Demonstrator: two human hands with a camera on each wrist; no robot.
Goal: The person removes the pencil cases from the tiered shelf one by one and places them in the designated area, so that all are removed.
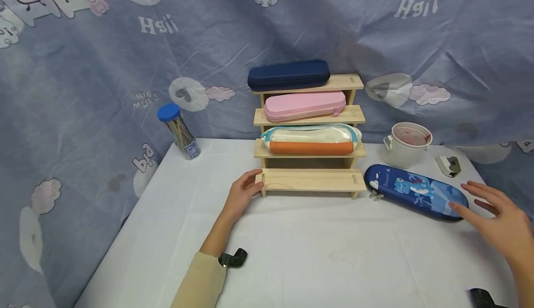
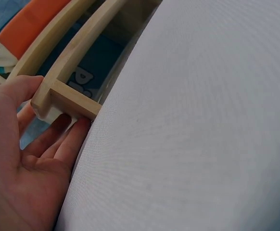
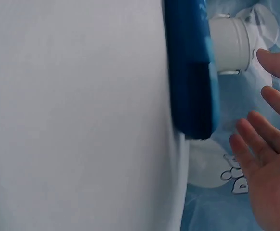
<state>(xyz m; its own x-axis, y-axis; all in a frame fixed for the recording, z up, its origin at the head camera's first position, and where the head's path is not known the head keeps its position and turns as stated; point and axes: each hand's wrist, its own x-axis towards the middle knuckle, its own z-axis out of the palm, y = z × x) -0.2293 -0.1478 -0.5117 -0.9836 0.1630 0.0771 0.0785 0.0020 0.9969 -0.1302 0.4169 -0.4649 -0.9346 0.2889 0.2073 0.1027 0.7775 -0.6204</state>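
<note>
A stepped wooden rack (image 1: 310, 178) stands at the back of the table. My left hand (image 1: 242, 194) holds the left end of its lowest step; in the left wrist view the thumb lies on the step's edge and the fingers reach round its side. A blue dinosaur-print pencil case (image 1: 417, 192) lies flat on the table, right of the rack. Beside its right end hovers my right hand (image 1: 498, 220), fingers spread. In the right wrist view a gap shows between that hand and the case. Higher steps bear a navy case (image 1: 289, 75), a pink case (image 1: 306, 105) and a clear-and-orange case (image 1: 311, 140).
Behind the dinosaur case stands a white pot (image 1: 402, 152), with a small white-and-black object (image 1: 448, 165) to its right. A blue-lidded jar of sticks (image 1: 180, 134) is at the table's left back edge. A patterned blue curtain (image 1: 221, 43) hangs behind.
</note>
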